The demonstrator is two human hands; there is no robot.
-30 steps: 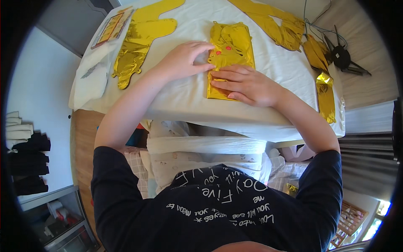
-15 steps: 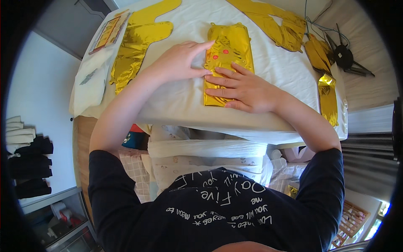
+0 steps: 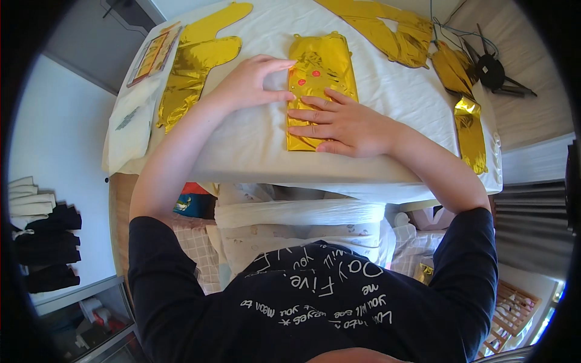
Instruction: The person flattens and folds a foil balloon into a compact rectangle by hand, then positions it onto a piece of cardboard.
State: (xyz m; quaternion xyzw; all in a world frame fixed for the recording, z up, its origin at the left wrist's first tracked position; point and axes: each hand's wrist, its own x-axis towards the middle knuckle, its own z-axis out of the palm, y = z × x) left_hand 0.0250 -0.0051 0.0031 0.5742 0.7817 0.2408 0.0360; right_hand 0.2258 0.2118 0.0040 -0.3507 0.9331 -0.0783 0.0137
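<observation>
A flat, folded gold foil balloon [image 3: 330, 57] with two small red round spots lies on the white-covered table [image 3: 254, 145], its long side running away from me. My right hand [image 3: 357, 126] rests palm down on its near half, fingers spread over the shiny foil. At its left edge is my left hand [image 3: 257, 85], thumb and forefinger apart. Those fingertips touch or nearly touch the foil's edge; exactly which I cannot tell. The left hand's other fingers are partly hidden behind the forefinger.
Other flat gold foil balloons lie at the far left [image 3: 196, 60], far right [image 3: 399, 39] and right edge [image 3: 469, 130]. Clear plastic packaging [image 3: 130, 121] and a printed packet [image 3: 154, 54] sit on the left. Beyond the right side stands a black device with antennas [image 3: 493, 74] and cables.
The whole view has shifted slightly, so the table and balloons appear a little further left. Both hands keep nearly the same places on the foil balloon.
</observation>
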